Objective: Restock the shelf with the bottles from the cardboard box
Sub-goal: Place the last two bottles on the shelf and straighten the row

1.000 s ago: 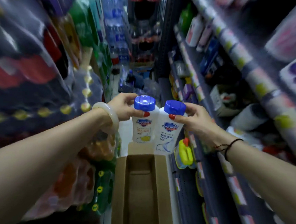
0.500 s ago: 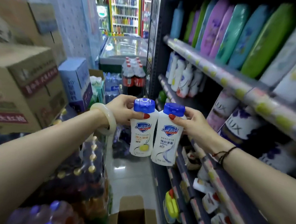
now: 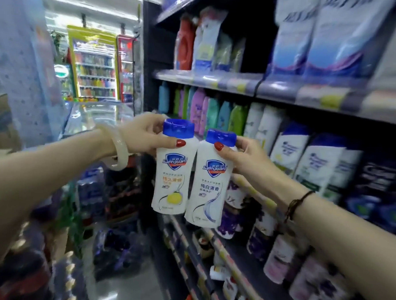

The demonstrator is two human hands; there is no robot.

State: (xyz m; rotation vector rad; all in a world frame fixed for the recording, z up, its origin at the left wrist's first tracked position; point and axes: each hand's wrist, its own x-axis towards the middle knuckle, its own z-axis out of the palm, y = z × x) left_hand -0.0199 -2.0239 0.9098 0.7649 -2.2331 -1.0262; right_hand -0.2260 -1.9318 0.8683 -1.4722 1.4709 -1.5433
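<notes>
My left hand (image 3: 145, 133) pinches the lemon Safeguard bottle (image 3: 171, 171), my right hand (image 3: 242, 159) the white-label Safeguard bottle (image 3: 210, 182); held only near their caps at frame centre, either could slip.

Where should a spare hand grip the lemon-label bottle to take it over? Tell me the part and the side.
Grip the lemon-label bottle around its lower body, coming from below and the aisle side. It hangs upright, the left hand already pinches it just under the blue cap, and the second bottle crowds its shelf side, so only the bottom half is free.
</notes>
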